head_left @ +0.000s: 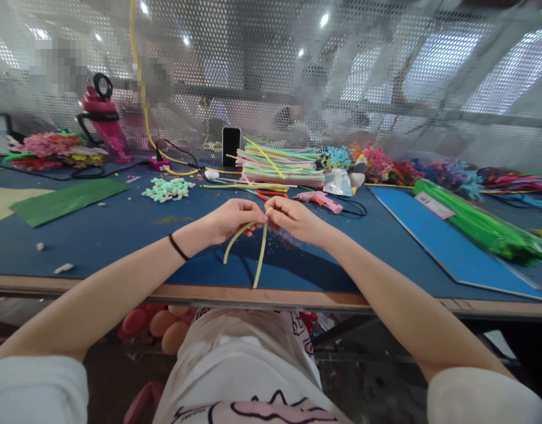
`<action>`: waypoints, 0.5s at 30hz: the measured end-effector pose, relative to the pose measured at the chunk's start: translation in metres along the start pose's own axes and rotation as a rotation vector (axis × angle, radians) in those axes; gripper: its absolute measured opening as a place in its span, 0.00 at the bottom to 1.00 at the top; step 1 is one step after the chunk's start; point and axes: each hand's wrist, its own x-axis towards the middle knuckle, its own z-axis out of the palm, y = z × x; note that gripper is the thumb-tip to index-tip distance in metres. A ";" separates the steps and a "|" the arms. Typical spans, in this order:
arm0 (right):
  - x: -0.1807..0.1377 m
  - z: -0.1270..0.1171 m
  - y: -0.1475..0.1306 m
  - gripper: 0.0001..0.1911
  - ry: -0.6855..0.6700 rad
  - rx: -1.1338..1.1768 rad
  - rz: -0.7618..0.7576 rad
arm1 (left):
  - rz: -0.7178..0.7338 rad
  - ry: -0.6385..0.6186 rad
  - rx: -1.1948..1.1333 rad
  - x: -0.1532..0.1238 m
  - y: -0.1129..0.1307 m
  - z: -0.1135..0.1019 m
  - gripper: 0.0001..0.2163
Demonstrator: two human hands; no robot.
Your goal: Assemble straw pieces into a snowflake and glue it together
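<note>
Both my hands meet above the blue table (pixel 120 235), pinching pale yellow pipe cleaners (pixel 259 259). My left hand (pixel 230 219), with a black band on its wrist, is closed on one that curves down and to the left. My right hand (pixel 292 219) is closed on the tops of the strands; a straight one hangs down toward the table's front edge. The fingertips of both hands touch at the same spot.
A stack of pastel pipe cleaners (pixel 279 165) lies behind my hands, with a pink glue gun (pixel 321 201) beside it. Green pipe cleaners in a bag (pixel 478 224) rest on a blue sheet (pixel 447 247) at right. Green paper (pixel 67 200), pale flower pieces (pixel 168 188), a phone (pixel 230 144) and a pink bottle (pixel 105 121) stand left.
</note>
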 end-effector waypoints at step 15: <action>0.004 -0.010 0.015 0.18 0.047 0.596 0.002 | 0.090 -0.018 -0.111 -0.007 0.004 0.003 0.10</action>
